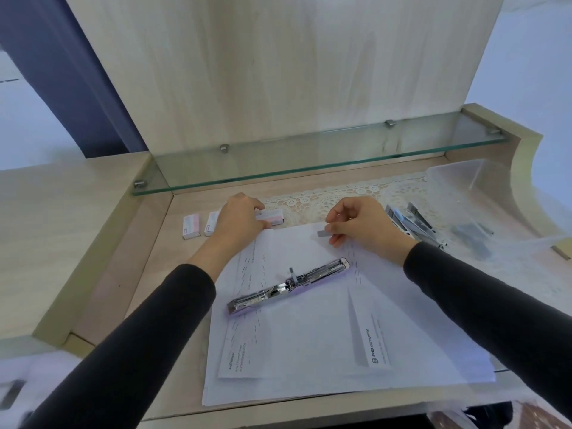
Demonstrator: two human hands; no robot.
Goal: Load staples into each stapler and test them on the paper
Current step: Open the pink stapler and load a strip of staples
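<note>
stapler [289,286]: chrome, swung open flat, lying at a slant on the paper; below and between both hands, touched by neither.
staple strip [322,233]: short grey strip, pinched at the right hand's fingertips, just above the paper and past the stapler's far end.
right hand [362,226]: fingers curled, thumb and forefinger closed on the staple strip; nothing else in it.
left hand [241,221]: thumb and fingers clamped around the staple box at the paper's far edge.
staple box [274,217]: small, white and pink, sticking out of the left hand's grip toward the right hand; resting on the desk by the lace mat.
paper [309,335]: several white sheets overlapping under both forearms; rows of short dark marks, likely staples, run along the edges near the stapler; some printed text, one sheet folded.
spare boxes [192,226]: two more of the same kind, side by side just outside the left hand, one partly hidden behind it.
other staplers [411,222]: chrome, lying open just outside the right wrist; count unclear.
plastic packaging [464,184]: clear, beyond the right hand; dark items in it, too blurred to tell.
lace mat [309,199]: white, beyond both hands, under the far edge of the paper.
glass shelf [309,156]: above the desk, past the hands.
desk [123,243]: light wood.
sleeves [495,305]: black, on both arms.
</note>
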